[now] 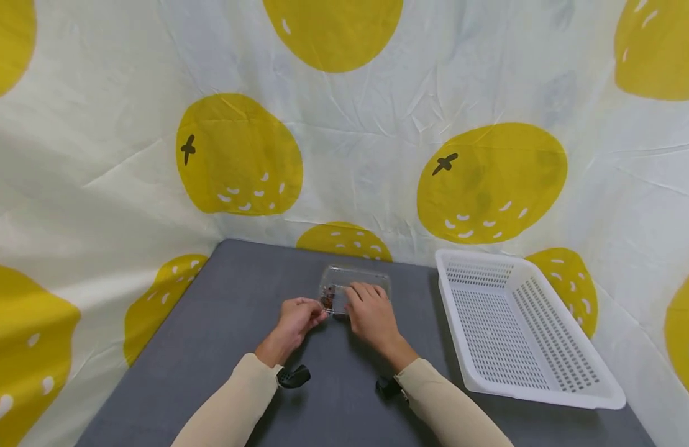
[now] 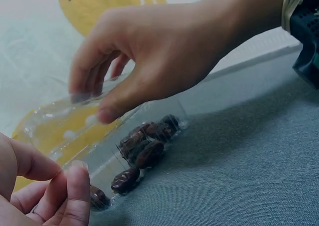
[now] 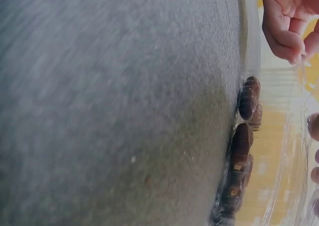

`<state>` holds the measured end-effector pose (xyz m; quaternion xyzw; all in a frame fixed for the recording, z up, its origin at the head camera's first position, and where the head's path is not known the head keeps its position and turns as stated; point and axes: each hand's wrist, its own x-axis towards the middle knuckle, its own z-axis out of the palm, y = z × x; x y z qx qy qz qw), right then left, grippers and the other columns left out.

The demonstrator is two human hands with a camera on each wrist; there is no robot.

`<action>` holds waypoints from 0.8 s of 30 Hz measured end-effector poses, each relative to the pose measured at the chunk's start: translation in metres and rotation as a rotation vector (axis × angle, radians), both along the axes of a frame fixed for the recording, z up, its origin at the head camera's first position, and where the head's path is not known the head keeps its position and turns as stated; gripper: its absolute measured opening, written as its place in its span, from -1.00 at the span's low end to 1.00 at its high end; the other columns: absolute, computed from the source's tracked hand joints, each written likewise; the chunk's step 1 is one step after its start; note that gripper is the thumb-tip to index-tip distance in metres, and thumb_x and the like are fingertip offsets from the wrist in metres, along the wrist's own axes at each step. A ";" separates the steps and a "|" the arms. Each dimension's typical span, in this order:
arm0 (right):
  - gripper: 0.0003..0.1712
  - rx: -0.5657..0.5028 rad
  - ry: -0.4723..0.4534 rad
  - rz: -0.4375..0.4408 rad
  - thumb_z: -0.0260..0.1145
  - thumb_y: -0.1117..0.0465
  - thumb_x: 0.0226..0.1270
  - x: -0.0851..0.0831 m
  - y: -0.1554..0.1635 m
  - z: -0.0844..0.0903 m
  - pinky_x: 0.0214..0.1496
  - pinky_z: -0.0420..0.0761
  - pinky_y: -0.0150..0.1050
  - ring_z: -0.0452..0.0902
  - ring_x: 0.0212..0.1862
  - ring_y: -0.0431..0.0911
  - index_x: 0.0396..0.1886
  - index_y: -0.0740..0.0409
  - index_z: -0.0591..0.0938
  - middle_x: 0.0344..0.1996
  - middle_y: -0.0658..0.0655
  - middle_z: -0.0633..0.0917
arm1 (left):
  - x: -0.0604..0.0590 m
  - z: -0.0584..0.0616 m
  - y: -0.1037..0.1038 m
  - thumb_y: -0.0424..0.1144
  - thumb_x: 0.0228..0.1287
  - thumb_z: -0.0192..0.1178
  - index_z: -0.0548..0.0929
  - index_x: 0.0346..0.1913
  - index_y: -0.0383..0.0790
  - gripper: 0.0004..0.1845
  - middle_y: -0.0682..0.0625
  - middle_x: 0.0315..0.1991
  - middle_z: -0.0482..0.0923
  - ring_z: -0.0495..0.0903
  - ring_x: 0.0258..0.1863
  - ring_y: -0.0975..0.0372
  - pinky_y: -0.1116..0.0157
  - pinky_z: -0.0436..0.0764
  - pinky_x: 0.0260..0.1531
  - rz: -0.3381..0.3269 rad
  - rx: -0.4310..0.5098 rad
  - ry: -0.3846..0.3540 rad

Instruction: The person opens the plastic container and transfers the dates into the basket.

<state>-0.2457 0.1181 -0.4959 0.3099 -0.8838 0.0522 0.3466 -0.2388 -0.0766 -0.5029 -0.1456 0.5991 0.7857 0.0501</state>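
Observation:
A clear plastic box with several dark brown, wrinkled dates in its bottom stands on the table. My left hand pinches the box's near left edge between thumb and fingers, as the left wrist view shows. From above, my right hand grips the upper part of the box, thumb in front and fingers behind the clear plastic. In the right wrist view, the dates lie in a row along the bottom, and my left hand is at the far corner. Whether the lid is separate is hard to see.
A white perforated plastic basket stands on the right side of the dark grey table. Behind the table hangs a white cloth printed with large yellow fruit, which also runs along both sides.

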 end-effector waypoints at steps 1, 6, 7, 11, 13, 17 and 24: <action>-0.65 -0.004 0.007 -0.010 0.52 0.23 0.24 0.000 0.002 -0.001 0.20 0.66 0.07 0.70 0.13 0.05 0.02 0.13 0.70 0.04 0.14 0.77 | 0.001 -0.001 -0.001 -0.62 0.18 0.19 0.68 -0.33 -0.45 -0.90 -0.01 -0.56 0.65 0.66 -0.56 0.31 0.41 0.69 -0.46 -0.002 -0.003 0.002; -0.71 -0.020 0.000 -0.079 0.50 0.27 0.28 0.002 0.015 -0.003 0.21 0.68 0.07 0.73 0.10 0.05 -0.01 0.16 0.76 0.02 0.14 0.81 | 0.001 -0.002 -0.004 -0.63 0.17 0.18 0.67 -0.32 -0.49 -0.90 -0.02 -0.56 0.66 0.68 -0.54 0.29 0.40 0.69 -0.45 0.011 0.013 0.022; -0.71 -0.026 -0.003 -0.086 0.51 0.26 0.27 0.002 0.018 -0.004 0.21 0.68 0.07 0.73 0.10 0.05 -0.02 0.17 0.77 0.02 0.15 0.81 | 0.001 -0.001 -0.005 -0.63 0.17 0.18 0.67 -0.32 -0.48 -0.90 -0.02 -0.55 0.67 0.69 -0.54 0.29 0.40 0.70 -0.44 0.013 0.016 0.022; -0.70 -0.065 0.013 -0.057 0.56 0.25 0.21 0.003 0.027 -0.006 0.16 0.73 0.06 0.76 0.08 0.07 -0.05 0.18 0.79 -0.02 0.16 0.83 | 0.002 -0.001 -0.005 -0.63 0.17 0.18 0.68 -0.30 -0.50 -0.90 -0.03 -0.55 0.67 0.70 -0.53 0.29 0.39 0.70 -0.43 0.002 -0.001 0.022; -0.70 -0.081 0.031 -0.036 0.58 0.25 0.18 0.004 0.030 -0.008 0.11 0.76 0.04 0.78 0.05 0.07 -0.07 0.18 0.80 -0.06 0.15 0.84 | 0.002 -0.001 -0.005 -0.63 0.18 0.18 0.68 -0.29 -0.51 -0.90 -0.03 -0.55 0.67 0.69 -0.53 0.29 0.38 0.69 -0.43 -0.002 -0.011 0.020; -0.72 -0.110 0.067 -0.022 0.58 0.26 0.16 0.005 0.033 -0.009 -0.05 0.81 0.02 0.81 -0.03 0.06 -0.10 0.17 0.81 -0.11 0.14 0.86 | 0.003 -0.002 -0.006 -0.61 0.19 0.20 0.68 -0.26 -0.54 -0.91 -0.05 -0.52 0.68 0.70 -0.51 0.27 0.36 0.70 -0.42 -0.001 -0.025 0.020; -0.82 -0.125 0.120 -0.033 0.50 0.33 0.17 0.004 0.031 -0.008 -0.38 0.79 -0.05 0.84 -0.17 0.04 -0.21 0.15 0.78 -0.20 0.13 0.86 | 0.004 0.000 -0.007 -0.59 0.22 0.22 0.67 -0.18 -0.58 -0.86 -0.08 -0.49 0.68 0.71 -0.49 0.27 0.37 0.72 -0.40 -0.008 -0.035 0.005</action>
